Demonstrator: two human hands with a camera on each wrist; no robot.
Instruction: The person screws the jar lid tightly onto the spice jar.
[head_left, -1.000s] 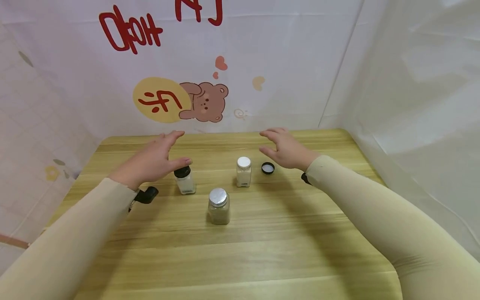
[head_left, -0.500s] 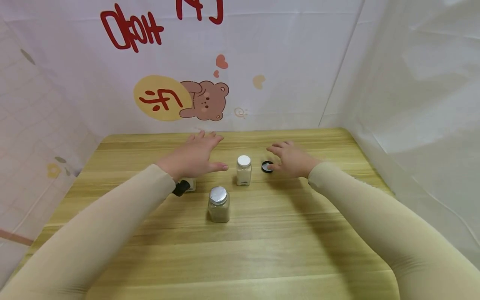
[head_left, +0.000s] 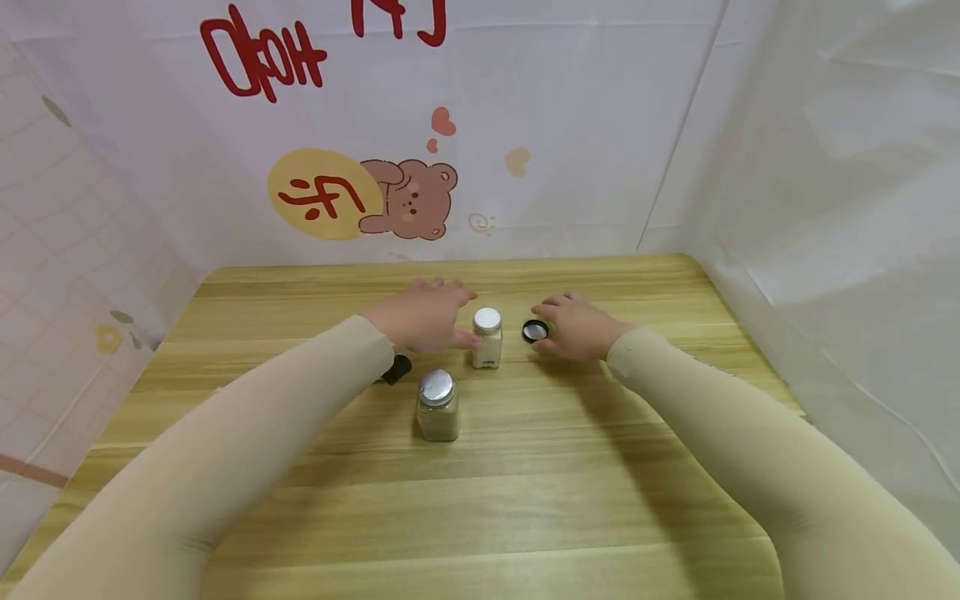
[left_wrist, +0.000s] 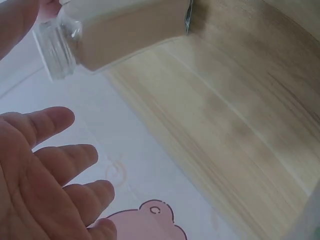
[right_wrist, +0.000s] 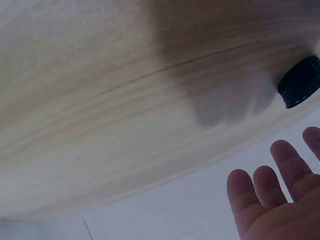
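A small glass jar (head_left: 487,347) of pale powder with a white top stands upright near the table's middle. My left hand (head_left: 427,320) reaches over from its left, fingers spread and thumb at its near side; whether the thumb touches the glass I cannot tell. In the left wrist view the jar (left_wrist: 132,35) lies within the hand's spread, and the fingers (left_wrist: 82,162) are apart from it. To the right, a black lid (head_left: 535,331) rests on the table, pale inside facing up. Beside it hovers my right hand (head_left: 579,327), fingers loosely extended, apart from the lid (right_wrist: 300,82) in the right wrist view.
Nearer to me stands a larger glass jar (head_left: 438,410) with a silver top, close to the left wrist. The wooden table (head_left: 525,500) ends at a white printed sheet (head_left: 585,167) at the back, and sheets hang at both sides.
My left hand has moved right to the white-topped jar, and its arm now hides the black-lidded jar at left. My right hand has lowered beside the lid. Jars in view stay put.
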